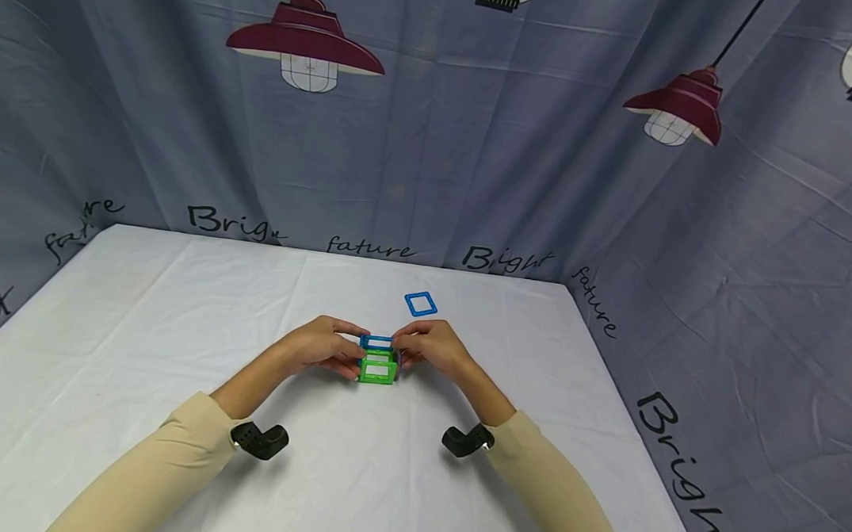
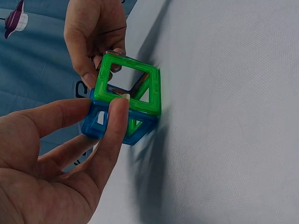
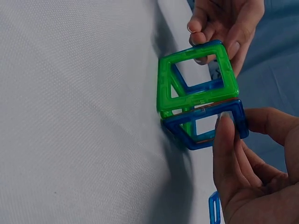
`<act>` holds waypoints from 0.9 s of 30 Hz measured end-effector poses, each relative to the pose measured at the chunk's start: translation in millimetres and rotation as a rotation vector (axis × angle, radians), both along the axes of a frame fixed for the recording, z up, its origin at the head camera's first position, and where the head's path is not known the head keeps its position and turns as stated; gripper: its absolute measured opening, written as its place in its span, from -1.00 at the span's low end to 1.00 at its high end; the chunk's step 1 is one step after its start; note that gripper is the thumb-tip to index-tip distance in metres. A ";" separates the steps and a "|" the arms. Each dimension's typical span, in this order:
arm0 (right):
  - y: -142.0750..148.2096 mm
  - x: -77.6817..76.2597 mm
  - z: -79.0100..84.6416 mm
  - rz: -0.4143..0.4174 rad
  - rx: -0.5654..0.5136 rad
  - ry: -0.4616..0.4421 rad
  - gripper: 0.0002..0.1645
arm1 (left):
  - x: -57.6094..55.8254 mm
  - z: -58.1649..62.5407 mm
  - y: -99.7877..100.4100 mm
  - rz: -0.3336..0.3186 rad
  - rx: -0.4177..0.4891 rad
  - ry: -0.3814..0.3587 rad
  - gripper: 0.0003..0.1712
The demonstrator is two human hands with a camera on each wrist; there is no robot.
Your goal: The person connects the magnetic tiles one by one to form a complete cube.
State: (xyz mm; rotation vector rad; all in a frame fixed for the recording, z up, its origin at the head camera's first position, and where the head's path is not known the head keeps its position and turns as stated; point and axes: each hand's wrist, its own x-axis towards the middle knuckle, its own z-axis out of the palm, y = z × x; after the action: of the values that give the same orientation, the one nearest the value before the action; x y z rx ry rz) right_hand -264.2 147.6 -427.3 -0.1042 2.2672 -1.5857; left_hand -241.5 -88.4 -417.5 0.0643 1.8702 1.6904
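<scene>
A small box of magnetic tiles (image 1: 377, 380) stands on the table between both hands, with green and blue open square frames joined along their edges. My left hand (image 1: 326, 346) holds its left side, fingertips and thumb at the edges. On the other side my right hand (image 1: 433, 346) pinches the blue side tile (image 3: 205, 109), thumb on its near edge. In the left wrist view a green square tile (image 2: 154, 100) forms the near face, beside a blue one. Parts of the far walls are hidden by fingers.
One loose blue square tile (image 1: 410, 306) lies flat on the white tablecloth (image 1: 181, 311) beyond the right hand. A grey-blue curtain (image 1: 431, 139) printed with lamps and lettering hangs behind and to the right of the table.
</scene>
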 end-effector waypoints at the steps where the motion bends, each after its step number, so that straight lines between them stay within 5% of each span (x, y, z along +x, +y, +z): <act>1: -0.3 0.4 0.0 -0.002 0.000 -0.001 -0.76 | -0.1 -0.3 0.0 0.000 0.001 0.000 -0.32; 27: -4.5 2.2 -3.7 -0.043 0.023 -0.019 -0.73 | 1.2 -0.7 3.1 -0.001 -0.059 0.035 -0.24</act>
State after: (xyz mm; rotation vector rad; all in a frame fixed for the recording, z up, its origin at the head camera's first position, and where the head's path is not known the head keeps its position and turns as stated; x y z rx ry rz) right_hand -262.0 143.1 -431.0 -0.0346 2.2873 -1.5750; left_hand -240.4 -85.3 -418.3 0.0711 1.9441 1.6427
